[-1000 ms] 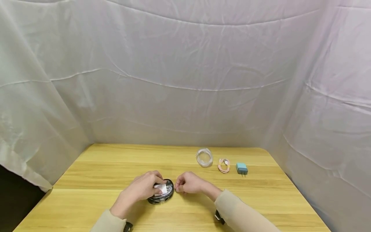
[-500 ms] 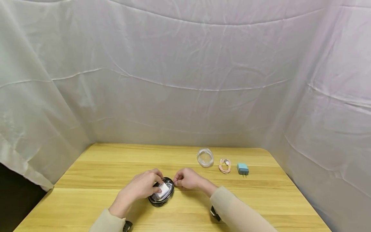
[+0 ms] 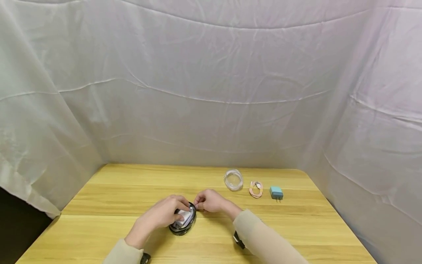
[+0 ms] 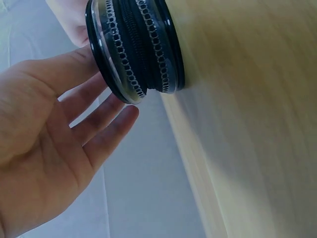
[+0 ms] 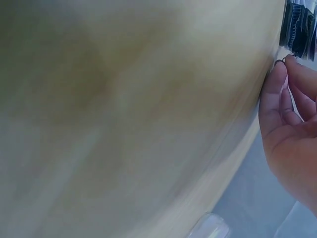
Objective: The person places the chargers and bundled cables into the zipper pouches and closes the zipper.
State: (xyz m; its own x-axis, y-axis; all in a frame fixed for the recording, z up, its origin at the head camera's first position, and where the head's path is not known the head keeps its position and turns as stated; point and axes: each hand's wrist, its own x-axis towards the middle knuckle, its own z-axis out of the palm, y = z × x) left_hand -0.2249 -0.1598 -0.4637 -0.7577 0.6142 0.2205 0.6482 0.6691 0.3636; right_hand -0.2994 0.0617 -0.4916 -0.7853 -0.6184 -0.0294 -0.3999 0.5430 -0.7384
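At six o'clock on the wooden table, both hands work a round black zippered case.
Left hand steadies the case with loosely bent fingers laid over it; right hand pinches the zipper pull at its two o'clock edge. Zipping seems under way; next, I'd judge, comes a steady pull round the rim.

A small round black zip case with clear faces and a white charger showing inside lies flat on the near middle of the wooden table, its zipper teeth running around the rim.
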